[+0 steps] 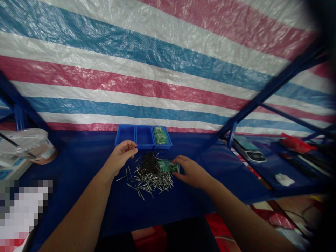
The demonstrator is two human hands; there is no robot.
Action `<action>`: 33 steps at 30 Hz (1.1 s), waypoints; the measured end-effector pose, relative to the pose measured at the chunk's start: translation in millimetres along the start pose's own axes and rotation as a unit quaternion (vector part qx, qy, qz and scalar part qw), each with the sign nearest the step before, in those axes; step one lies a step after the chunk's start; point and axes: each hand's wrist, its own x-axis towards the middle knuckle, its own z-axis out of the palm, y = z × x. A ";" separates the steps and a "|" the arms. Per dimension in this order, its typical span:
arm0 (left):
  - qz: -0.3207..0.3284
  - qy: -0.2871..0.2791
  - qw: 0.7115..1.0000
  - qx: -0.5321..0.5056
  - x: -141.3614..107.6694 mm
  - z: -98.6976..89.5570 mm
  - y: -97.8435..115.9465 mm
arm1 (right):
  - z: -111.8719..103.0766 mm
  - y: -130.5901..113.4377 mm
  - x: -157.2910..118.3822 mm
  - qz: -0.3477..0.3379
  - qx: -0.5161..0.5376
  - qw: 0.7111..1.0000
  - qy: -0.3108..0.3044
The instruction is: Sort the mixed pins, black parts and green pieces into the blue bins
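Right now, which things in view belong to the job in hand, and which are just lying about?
Likely in the job:
- loose pins, piled between the hands
- green packaging at the right hand
- blue tray, more green packaging in its right compartment

Apparently lying about:
- lidded cup, far left
- scale, right
- red bag, beyond the scale
- crumpled white piece

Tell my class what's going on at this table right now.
The person's right hand has its fingers on green packaging at the right edge of a pile of thin silvery and dark pieces. The left hand is near the blue tray, fingers bent; whether it holds anything is unclear. Similar green material sits in the tray's rightmost compartment.
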 end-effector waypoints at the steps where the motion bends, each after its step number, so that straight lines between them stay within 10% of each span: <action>1: -0.001 0.000 1.000 0.001 0.0 0.0 -0.2 | 5.4 1.5 -2.9 0.006 -0.008 1.000 0.002; 11: -0.013 0.016 1.000 -0.004 0.3 1.3 1.6 | 18.5 18.8 0.4 0.099 -0.042 0.991 0.082; 21: -0.020 0.015 1.000 0.004 -0.6 3.3 4.4 | 4.1 26.4 63.3 0.142 0.387 0.878 0.243; 26: -0.018 0.014 1.000 0.003 -1.0 2.6 3.8 | -7.4 38.9 98.8 0.085 0.198 0.939 0.268; 33: -0.015 0.005 1.000 -0.002 -0.3 1.1 3.2 | -21.2 35.9 120.3 0.006 0.021 0.993 0.113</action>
